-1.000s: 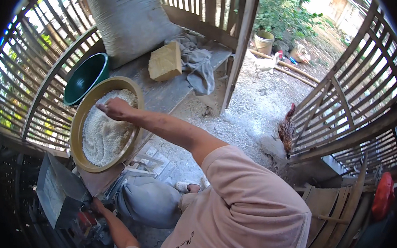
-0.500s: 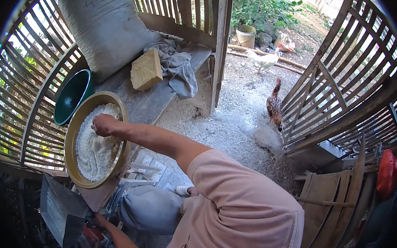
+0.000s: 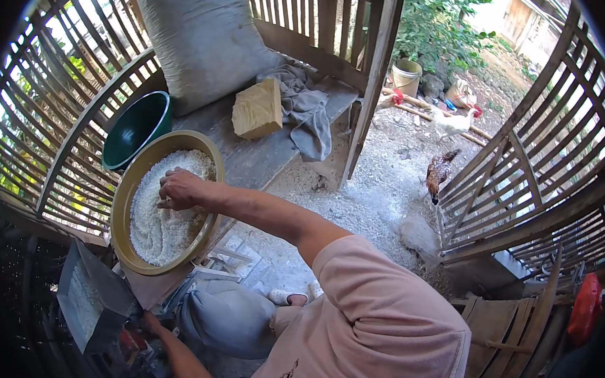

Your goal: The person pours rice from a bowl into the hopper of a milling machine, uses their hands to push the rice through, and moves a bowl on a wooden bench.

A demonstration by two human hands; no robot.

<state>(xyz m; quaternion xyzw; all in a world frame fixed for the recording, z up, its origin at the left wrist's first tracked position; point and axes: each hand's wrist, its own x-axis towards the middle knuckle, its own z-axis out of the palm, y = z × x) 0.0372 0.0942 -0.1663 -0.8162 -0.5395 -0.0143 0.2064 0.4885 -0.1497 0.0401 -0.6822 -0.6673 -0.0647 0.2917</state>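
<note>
A round tan basin [image 3: 122, 214] holds crumbly white material [image 3: 156, 232] (its surface uneven).

A bulging pale sack [image 3: 203, 51] stands beyond the grip, a yellowish block [image 3: 259, 111] and crumpled grey cloth [image 3: 310, 112] lie ahead to the grip's right, a brown chicken [image 3: 439, 172] farther right.

Left hand [image 3: 149, 322] partly hidden, grip unclear; sack [image 3: 204, 44] cut off above.

Right arm [image 3: 266, 212] outstretched, right hand [image 3: 181, 189] loosely curled — left forearm [image 3: 180, 357] lower, left hand [image 3: 149, 321] indistinct
</note>
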